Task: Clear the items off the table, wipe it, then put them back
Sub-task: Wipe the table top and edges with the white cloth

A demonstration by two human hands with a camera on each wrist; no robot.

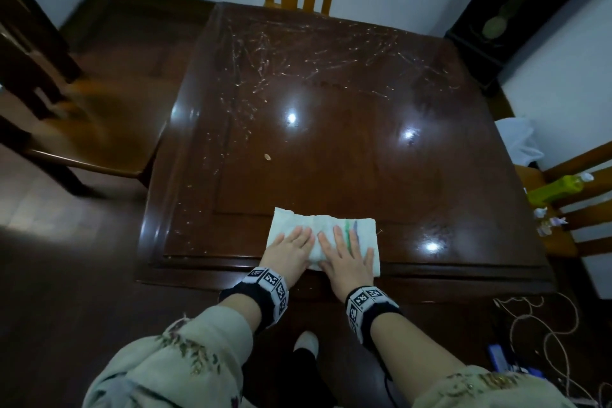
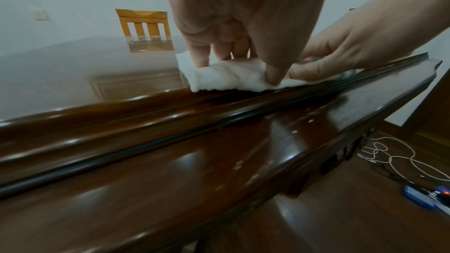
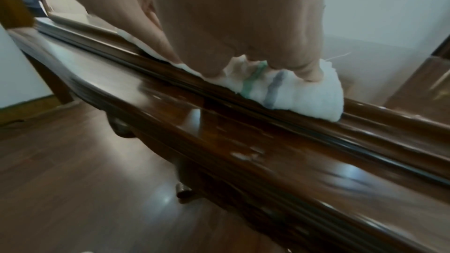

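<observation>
A person stands at the near edge of a square, dark glossy wooden table (image 1: pixel 331 129), seen from above. Both hands press flat on a folded white cloth with 1 green and 1 blue stripe (image 1: pixel 323 225), which lies on the tabletop at the middle of the near edge, its near side touching the raised rim. The left hand (image 1: pixel 291 250) lies on the cloth's left half, fingers straight and spread, holding nothing in a grip. The right hand (image 1: pixel 347 258) lies on the right half in the same way, fingers extended over the stripes. The left wrist view shows the thumbs pressing the cloth's near fold.

The tabletop carries only the cloth and 1 small pale speck (image 1: pixel 267 158) left of centre. Pale streaks and crumbs (image 1: pixel 265 76) cover the far half and the left edge. A yellow-green bottle (image 1: pixel 556 190) and small pale items (image 1: pixel 546 220) rest on a wooden chair (image 1: pixel 543 238) beside the table's right edge.

Judging from this, clearing looks done and wiping has barely begun, since the far half and left edge look unwiped. Wiping the remaining surface and returning the items are left.
</observation>
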